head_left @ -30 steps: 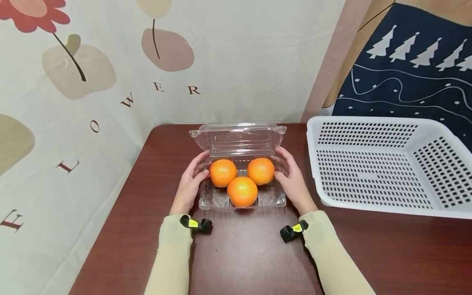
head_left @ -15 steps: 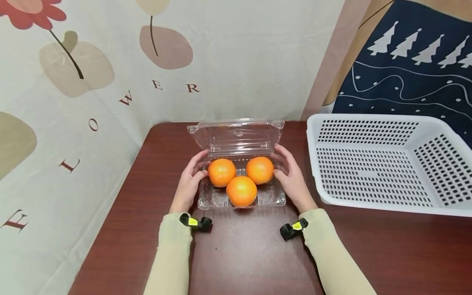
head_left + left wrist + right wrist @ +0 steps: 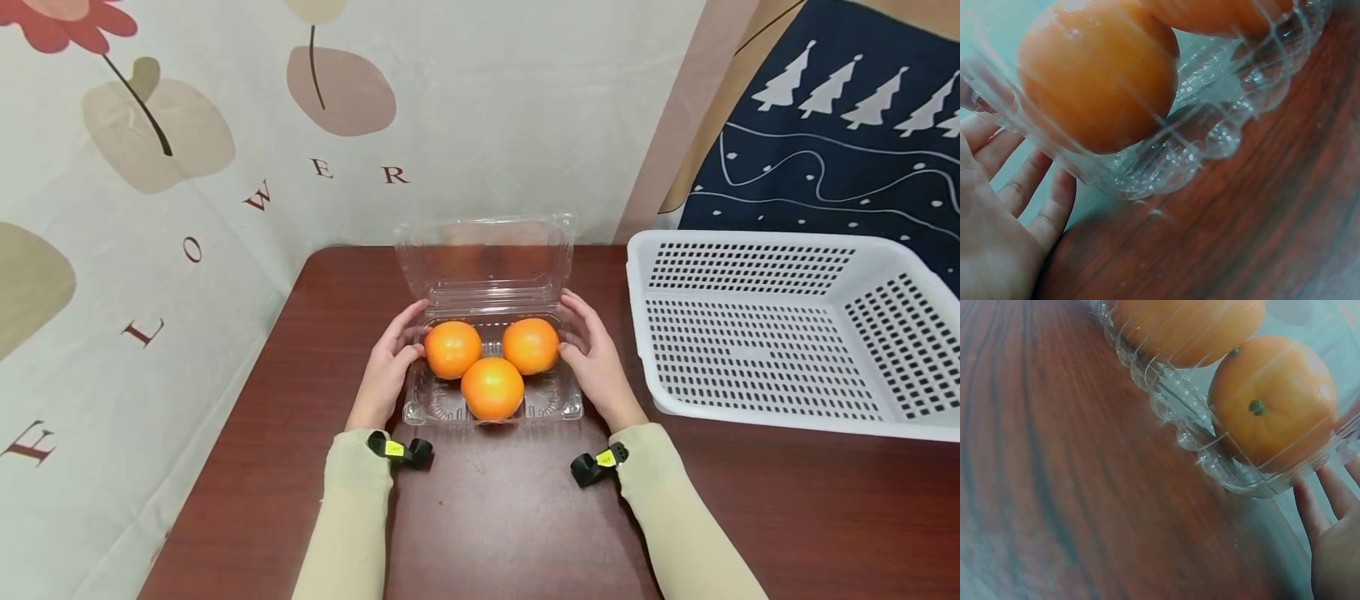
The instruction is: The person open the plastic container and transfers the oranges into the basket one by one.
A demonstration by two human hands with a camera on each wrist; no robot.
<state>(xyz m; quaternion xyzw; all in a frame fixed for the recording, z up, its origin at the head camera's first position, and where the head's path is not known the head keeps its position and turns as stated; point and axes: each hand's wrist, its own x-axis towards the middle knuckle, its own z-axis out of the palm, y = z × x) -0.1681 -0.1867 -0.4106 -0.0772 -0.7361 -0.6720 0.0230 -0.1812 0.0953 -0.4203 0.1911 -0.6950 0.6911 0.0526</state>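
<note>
A clear plastic clamshell container [image 3: 442, 408] sits on the table with three oranges [image 3: 492, 389] in its base. Its lid [image 3: 483, 250] leans back, raised behind the base. My left hand [image 3: 386, 362] holds the container's left side, thumb at the rim beside the left orange [image 3: 453, 350] and index fingertip near the hinge. On the opposite side, my right hand [image 3: 596, 358] holds the container the same way, close to the right orange [image 3: 530, 346]. Both wrist views show spread fingers [image 3: 1025, 181] against the outside of the plastic wall.
To the right stands a white perforated plastic basket [image 3: 645, 350] on the dark reddish-brown table [image 3: 510, 533]. A pale curtain [image 3: 480, 125] with printed flowers and letters hangs behind and to the left. At back right hangs a navy cloth [image 3: 825, 179] with white trees.
The lid has tipped farther back and now stands more upright, its edge higher in the head view. Both hands and the oranges have kept nearly the same places.
</note>
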